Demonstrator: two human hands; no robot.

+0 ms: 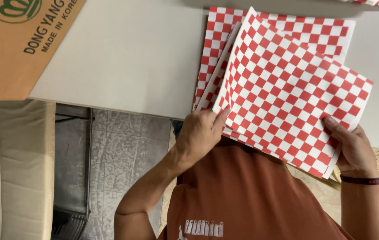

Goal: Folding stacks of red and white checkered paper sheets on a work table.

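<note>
Checkered paper sheets [287,89], red and white, fanned over the white table [131,58] edge. Left hand [200,133] pinches the top sheet's near corner; right hand [352,149] grips the stack's opposite corner. Several sheets beneath remain unseparated.

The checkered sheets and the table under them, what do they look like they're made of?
Checkered sheets: thin paper, probably coated, printed in red and white squares; they bend between the left hand and right hand and fan into thin edges. The finish looks smooth, but gloss is hard to judge.
Table: a smooth, matte, off-white top, likely laminate or painted board; no grain shows.
</note>
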